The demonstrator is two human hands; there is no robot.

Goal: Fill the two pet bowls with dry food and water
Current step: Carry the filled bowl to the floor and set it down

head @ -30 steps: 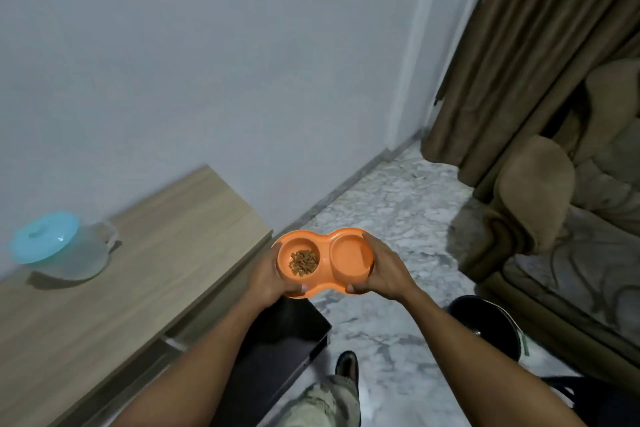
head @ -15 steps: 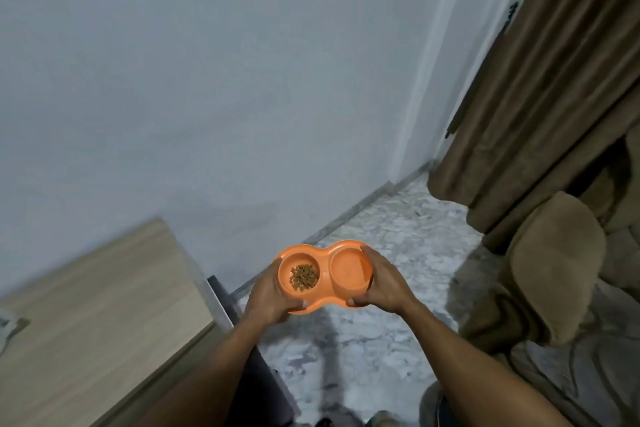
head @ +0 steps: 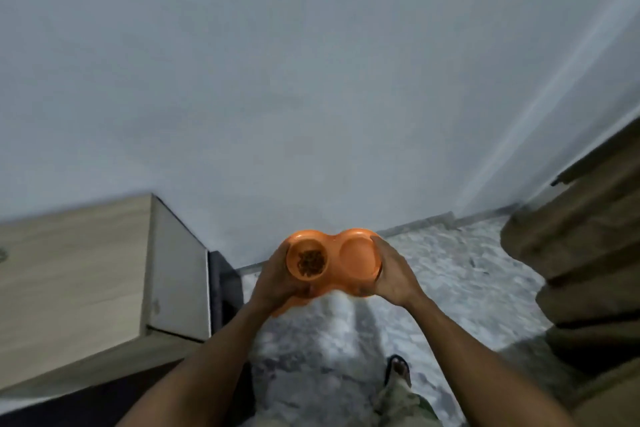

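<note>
Two-bowl dish [head: 333, 251] | left hand [head: 277, 279], right hand [head: 393, 276] grip its ends | kibble [head: 310, 262] on its left side | keep it level

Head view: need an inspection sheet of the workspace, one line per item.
Surface: marble floor; wooden cabinet at left.
Job's things: orange double bowl held in the air; dry food in its left well; right well, water cannot be told.
Clutter: grey sliver on the cabinet at the frame edge, unidentifiable.
Hands: left hand grips the bowl's left end, right hand its right end.
Cables: nothing seen.
Surroundings: white wall; brown curtain at right; the person's foot below.
</note>
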